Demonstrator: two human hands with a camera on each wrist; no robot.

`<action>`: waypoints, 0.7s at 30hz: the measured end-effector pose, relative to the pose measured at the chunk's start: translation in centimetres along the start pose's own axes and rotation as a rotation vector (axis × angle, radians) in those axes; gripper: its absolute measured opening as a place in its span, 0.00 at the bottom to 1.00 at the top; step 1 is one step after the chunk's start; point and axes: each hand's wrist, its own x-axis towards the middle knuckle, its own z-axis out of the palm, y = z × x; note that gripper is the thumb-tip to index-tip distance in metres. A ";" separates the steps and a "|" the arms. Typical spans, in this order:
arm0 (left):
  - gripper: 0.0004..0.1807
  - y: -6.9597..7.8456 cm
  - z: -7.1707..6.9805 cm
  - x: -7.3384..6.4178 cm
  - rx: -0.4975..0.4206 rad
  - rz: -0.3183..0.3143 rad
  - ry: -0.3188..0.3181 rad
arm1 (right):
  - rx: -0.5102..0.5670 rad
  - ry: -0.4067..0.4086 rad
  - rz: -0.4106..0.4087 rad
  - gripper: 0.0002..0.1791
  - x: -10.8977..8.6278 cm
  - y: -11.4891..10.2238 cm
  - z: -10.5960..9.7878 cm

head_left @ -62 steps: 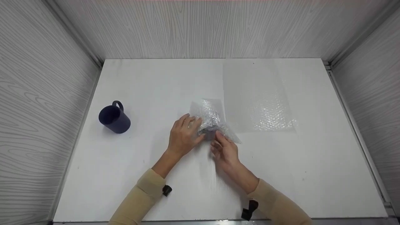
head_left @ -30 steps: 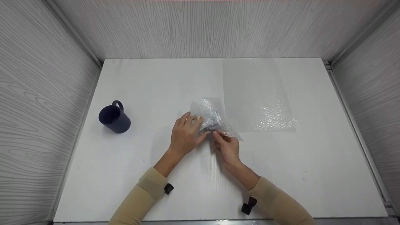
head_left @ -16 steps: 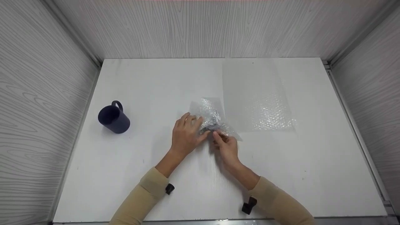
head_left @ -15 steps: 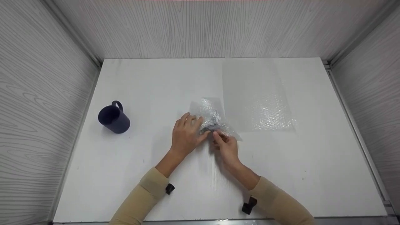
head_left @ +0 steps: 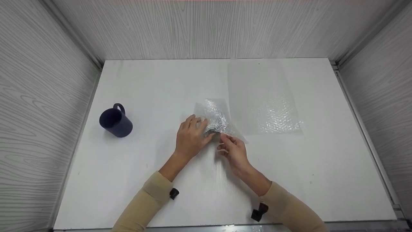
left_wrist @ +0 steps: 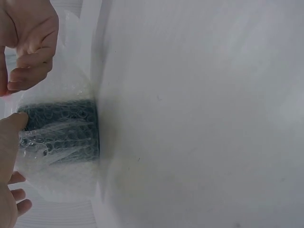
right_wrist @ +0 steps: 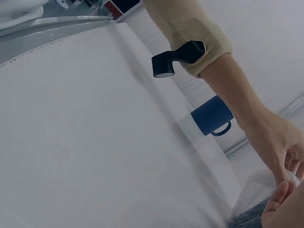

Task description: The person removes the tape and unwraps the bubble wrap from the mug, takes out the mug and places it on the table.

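see a dark blue mug (head_left: 117,125) upright at the left of the white table (head_left: 154,87), well apart from the hands, handle toward the wood-grained back wall (head_left: 180,29). find a flat sheet of bubble wrap (head_left: 264,96) right of the middle, reaching to the table's back edge. find the wrapped bundle (head_left: 216,114) mid-table, between mug and flat sheet, dark under clear bubble film, with loose flaps spread behind and to the right; cannot tell touching from just beside where flap and sheet meet. note tan sleeves (head_left: 143,201) on both forearms, with black mounts (head_left: 174,193) near the cuffs.

see the left hand (head_left: 189,137) over the bundle's left side, blocking part of it: fingers bent and spaced apart, thumb against the near side, gripping. see the right hand (head_left: 236,154) at the near right edge: thumb and forefinger drawn together at the film, other fingers loosely curled. cannot tell about any film between those tips.
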 end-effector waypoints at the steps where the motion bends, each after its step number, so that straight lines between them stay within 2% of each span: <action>1: 0.29 0.0 0.0 0.0 -0.001 0.000 0.000 | 0.012 0.002 0.007 0.17 0.0 -0.1 0.1; 6: 0.31 -0.1 0.0 -0.1 -0.003 0.004 0.002 | 0.064 0.007 0.039 0.12 0.0 -0.4 0.4; 13: 0.32 -0.2 0.2 -0.3 -0.002 0.003 0.001 | 0.115 0.007 0.086 0.15 -0.2 -1.0 0.3; 21: 0.37 -0.2 0.4 -0.4 0.019 0.006 0.026 | 0.153 0.014 0.144 0.12 -0.3 -1.9 0.3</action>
